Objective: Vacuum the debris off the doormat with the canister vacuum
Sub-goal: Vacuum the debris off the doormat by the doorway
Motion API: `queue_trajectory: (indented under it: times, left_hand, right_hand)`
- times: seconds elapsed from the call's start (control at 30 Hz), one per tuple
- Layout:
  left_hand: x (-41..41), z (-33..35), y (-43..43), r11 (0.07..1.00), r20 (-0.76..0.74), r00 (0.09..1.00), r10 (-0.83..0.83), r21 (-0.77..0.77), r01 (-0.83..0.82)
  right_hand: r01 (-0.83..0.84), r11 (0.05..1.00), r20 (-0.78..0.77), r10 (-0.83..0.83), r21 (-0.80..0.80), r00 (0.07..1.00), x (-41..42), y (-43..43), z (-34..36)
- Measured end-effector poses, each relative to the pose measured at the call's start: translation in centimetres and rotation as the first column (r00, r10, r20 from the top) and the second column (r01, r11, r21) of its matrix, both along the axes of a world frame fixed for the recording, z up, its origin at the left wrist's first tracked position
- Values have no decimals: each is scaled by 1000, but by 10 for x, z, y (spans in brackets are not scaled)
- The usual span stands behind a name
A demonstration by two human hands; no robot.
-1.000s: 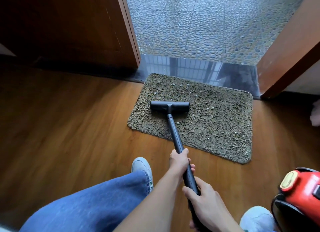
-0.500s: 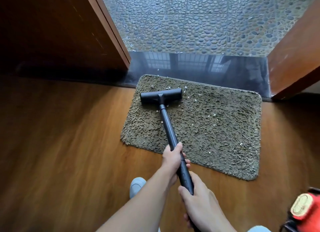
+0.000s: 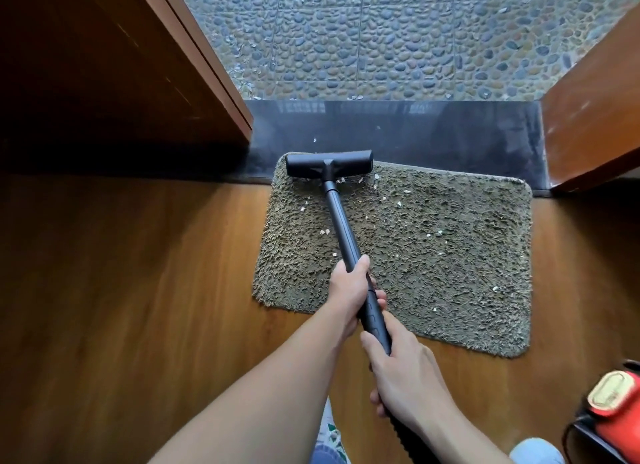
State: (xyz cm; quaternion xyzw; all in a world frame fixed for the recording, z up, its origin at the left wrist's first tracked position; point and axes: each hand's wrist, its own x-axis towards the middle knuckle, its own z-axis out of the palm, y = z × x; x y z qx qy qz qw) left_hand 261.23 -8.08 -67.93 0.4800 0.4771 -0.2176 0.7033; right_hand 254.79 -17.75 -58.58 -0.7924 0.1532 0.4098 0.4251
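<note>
The left hand [image 3: 349, 292] is curled tight round the black wand [image 3: 341, 228], thumb lying along the tube; the right hand [image 3: 405, 380] grips the same wand just behind it, fingers wrapped under; the wand's long axis runs from the hands away and slightly left, ending in the nozzle [image 3: 329, 163]; the nozzle sits crosswise on the far left corner of the doormat [image 3: 450, 255], at the edge by the dark threshold [image 3: 433, 131]; pale debris [image 3: 325, 232] dots the mat on both sides of the wand; the red canister [image 3: 620, 408] stands on the wood floor [image 3: 138, 290] at the right.
</note>
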Motion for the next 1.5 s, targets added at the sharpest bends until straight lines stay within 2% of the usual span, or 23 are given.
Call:
queue_trajectory:
  times: [0.47, 0.6, 0.73, 0.87, 1.07, 1.23, 1.5]
  left_hand:
    - [65, -9, 59, 999, 19, 1000, 7, -37, -6]
    - [68, -11, 64, 999, 85, 996, 15, -47, -11]
    - [67, -15, 67, 1000, 149, 988, 27, -11, -26]
    - [67, -25, 65, 998, 140, 989, 40, 34, -45]
    - [40, -35, 60, 994, 81, 997, -19, 106, 11]
    - [1, -29, 45, 995, 59, 998, -19, 100, 13]
    - [-57, 2, 16, 993, -3, 999, -46, 106, 46]
  right_hand:
    - [44, 999, 18, -44, 10, 999, 62, 64, -13]
    - [62, 998, 10, -62, -17, 998, 71, 70, -23]
    - [57, 996, 9, -56, -67, 998, 80, 72, -37]
    - [138, 990, -20, -139, -36, 990, 82, 71, -48]
    - [291, 949, -236, -257, 122, 937, 58, 58, -54]
    - [276, 957, -170, -258, 90, 951, 20, 41, -42]
    - [243, 970, -156, -240, 6, 958, -38, 8, -18]
